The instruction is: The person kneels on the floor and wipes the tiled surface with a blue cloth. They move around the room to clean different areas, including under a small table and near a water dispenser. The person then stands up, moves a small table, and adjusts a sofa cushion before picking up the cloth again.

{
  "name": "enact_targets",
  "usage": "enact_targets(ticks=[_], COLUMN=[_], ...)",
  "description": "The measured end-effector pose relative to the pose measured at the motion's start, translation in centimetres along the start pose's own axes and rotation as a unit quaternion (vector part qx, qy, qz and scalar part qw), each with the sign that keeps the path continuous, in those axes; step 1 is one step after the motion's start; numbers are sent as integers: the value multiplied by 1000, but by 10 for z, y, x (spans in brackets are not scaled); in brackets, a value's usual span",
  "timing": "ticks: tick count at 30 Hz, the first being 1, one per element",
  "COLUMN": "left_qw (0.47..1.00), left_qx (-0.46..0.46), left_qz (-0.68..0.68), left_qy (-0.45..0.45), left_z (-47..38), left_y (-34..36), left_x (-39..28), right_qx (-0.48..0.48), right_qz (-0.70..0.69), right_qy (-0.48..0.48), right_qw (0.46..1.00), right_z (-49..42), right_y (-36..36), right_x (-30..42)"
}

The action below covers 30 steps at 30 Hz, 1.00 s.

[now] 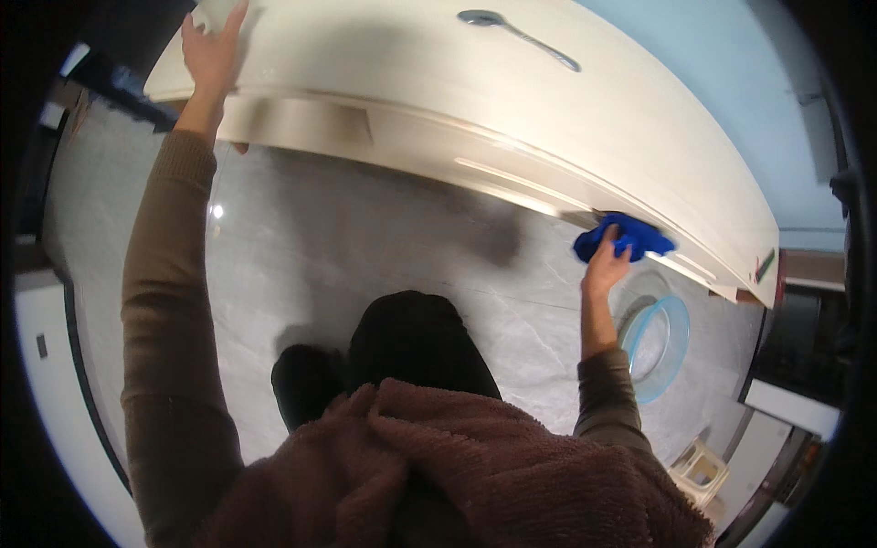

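A blue cloth [634, 236] is held in my right hand [607, 266], against the front face of a long white cabinet [384, 127], just below its top edge. My left hand [211, 58] lies at the left end of the cabinet top with thumb and fingers spread; whether its fingertips touch anything at the picture's rim is hard to tell. A metal spoon [521, 41] rests on the cabinet top between the two hands, towards the far side.
Below my right hand a clear, blue-rimmed plastic basin [658, 349] stands on the grey tiled floor. A small cream plastic stool [700, 472] is at the lower right. A small green and red object [764, 267] lies near the cabinet's right end.
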<state>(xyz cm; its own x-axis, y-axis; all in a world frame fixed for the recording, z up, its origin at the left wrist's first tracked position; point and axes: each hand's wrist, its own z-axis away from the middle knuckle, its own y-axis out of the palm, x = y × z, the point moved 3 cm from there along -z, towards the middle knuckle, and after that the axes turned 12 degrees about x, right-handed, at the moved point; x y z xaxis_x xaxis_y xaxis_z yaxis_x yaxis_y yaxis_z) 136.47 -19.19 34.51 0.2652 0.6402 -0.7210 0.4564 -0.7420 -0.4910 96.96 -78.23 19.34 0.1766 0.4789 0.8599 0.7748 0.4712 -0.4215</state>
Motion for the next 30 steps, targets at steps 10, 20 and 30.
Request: enact_targets(ticks=[10,20,30], left_qw=[950,835,896], left_qx=[28,275,295], left_qz=[-305,-291,-271], left_qy=[-66,-378,-190], left_z=[239,482,446], left_y=[-83,-97,-62], left_x=[175,242,254], right_qx=[-69,282,481], right_qz=[-120,557,463], right_qy=[376,221,35], right_qw=[916,749,744], right_z=[74,67,162], right_y=[10,270,544], right_x=[-196,-125,35])
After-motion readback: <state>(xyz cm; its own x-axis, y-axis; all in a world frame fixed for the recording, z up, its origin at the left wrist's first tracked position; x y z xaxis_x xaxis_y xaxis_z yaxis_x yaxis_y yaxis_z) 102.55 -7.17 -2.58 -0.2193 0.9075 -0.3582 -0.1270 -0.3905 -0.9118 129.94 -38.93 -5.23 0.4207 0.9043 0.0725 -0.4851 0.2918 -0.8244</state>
